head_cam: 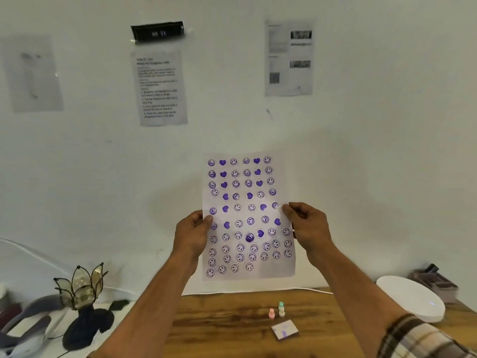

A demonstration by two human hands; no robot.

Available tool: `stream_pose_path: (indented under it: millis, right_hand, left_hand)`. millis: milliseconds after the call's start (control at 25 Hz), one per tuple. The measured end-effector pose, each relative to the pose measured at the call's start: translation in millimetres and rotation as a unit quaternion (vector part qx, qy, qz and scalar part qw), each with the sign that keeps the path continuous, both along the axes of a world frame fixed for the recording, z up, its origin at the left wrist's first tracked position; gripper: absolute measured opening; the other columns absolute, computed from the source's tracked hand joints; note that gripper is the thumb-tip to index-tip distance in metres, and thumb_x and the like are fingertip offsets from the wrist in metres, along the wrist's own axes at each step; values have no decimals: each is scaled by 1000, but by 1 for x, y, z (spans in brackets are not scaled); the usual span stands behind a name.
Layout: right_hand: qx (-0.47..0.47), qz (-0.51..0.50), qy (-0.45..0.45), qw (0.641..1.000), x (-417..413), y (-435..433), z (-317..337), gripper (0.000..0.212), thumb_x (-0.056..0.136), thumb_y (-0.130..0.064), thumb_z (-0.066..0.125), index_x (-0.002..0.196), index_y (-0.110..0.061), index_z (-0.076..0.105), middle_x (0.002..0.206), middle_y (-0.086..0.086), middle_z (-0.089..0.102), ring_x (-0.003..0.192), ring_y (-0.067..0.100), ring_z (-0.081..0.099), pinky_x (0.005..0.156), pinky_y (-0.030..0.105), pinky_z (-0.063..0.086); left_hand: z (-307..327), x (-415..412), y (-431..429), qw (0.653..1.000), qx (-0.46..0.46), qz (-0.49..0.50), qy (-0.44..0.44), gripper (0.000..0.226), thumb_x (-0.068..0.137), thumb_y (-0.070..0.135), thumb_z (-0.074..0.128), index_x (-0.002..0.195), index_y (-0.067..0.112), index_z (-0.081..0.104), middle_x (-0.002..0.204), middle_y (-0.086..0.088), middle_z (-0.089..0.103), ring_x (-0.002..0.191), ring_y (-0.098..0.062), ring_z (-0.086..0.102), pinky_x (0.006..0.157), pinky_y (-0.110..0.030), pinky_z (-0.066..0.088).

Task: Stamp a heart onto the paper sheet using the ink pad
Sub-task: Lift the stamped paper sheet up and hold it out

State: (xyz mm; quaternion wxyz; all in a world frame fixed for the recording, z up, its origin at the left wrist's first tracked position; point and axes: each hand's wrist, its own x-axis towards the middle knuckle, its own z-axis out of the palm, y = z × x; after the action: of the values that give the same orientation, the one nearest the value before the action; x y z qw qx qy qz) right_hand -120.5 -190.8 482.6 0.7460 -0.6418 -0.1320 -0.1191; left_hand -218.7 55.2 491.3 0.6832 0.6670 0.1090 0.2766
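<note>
Head view: I hold the paper sheet upright in the air before the wall, well above the wooden table. Risk one: the sheet is thin and gripped only at its side edges, so it could buckle or slip if either pinch loosens. Risk two: any fresh purple ink near the margins could smear under my thumbs. Risk three: the free space is only a small patch at the lower right, so a heart stamped carelessly would overlap a smiley. My left hand is closed on the left edge, thumb on the front. My right hand pinches the right edge, fingers curled behind. The ink pad lies on the table, the pink stamp and green stamp just beyond it, untouched.
</note>
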Motion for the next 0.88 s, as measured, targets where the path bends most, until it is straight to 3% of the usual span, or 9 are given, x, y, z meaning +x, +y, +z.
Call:
stream_pose_path:
  millis: [200, 400, 600, 880]
  right_hand:
    - [17, 5, -3, 1000, -3, -2, 10, 12, 97, -25, 77, 105, -18, 79, 96, 1, 84, 89, 25, 79, 81, 48, 66]
    - [15, 14, -6, 1000, -2, -1, 11, 10, 97, -27, 77, 104, -20, 79, 94, -2, 84, 85, 22, 80, 77, 46, 66]
    - [12, 19, -10, 1000, -1, 2, 10, 9, 98, -26, 76, 104, -20, 79, 93, -4, 84, 77, 13, 80, 73, 43, 65]
    - [9, 20, -13, 1000, 1, 2, 10, 9, 98, -27, 75, 104, -22, 78, 91, -8, 84, 75, 10, 80, 64, 35, 63]
  left_hand:
    - [14, -5, 0, 1000, 15, -5, -18, 16, 102, 13, 62, 109, 17, 76, 107, -5, 82, 102, -32, 77, 98, -54, 59]
    - [13, -5, 3, 1000, 15, -3, -22, 20, 102, 13, 63, 118, 14, 74, 114, -7, 80, 106, -31, 76, 101, -54, 58]
    - [12, -5, 6, 1000, 22, 3, -20, 16, 102, 15, 63, 108, 23, 75, 112, -4, 81, 105, -28, 76, 97, -50, 59]
    - [10, -6, 5, 1000, 22, 6, -10, 21, 102, 17, 63, 120, 16, 74, 114, -4, 80, 108, -27, 75, 96, -49, 59]
